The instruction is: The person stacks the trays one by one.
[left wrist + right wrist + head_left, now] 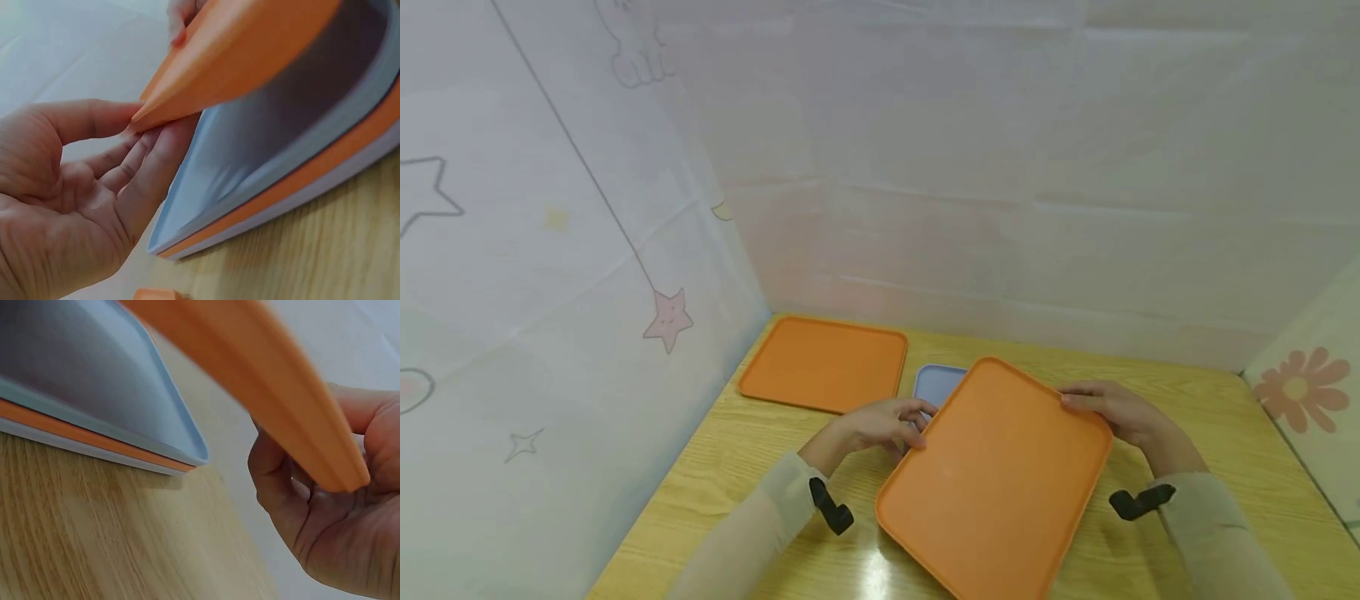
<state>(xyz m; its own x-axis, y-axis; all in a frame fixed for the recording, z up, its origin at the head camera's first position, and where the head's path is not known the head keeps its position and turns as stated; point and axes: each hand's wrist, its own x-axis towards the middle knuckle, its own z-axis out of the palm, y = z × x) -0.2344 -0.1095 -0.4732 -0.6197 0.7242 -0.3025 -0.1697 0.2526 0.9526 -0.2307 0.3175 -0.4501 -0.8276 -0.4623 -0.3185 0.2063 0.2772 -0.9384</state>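
Observation:
Both hands hold an orange tray [1000,483] up over the table, tilted and turned at an angle. At its left edge my left hand [883,427] pinches the rim, thumb on top and fingers underneath, as the left wrist view shows. My right hand [1116,410] grips the upper right edge near the corner, its thumb over the rim. Below the held tray lies a stack topped by a light blue tray [206,181], mostly covered in the head view. Under that blue tray come an orange tray [94,439] and a pale lavender one [81,449].
Another orange tray [823,367] lies flat at the back left of the wooden table [700,467]. Pale printed sheets stand along the left wall [572,333], back wall [925,167] and right side, close to the table edges.

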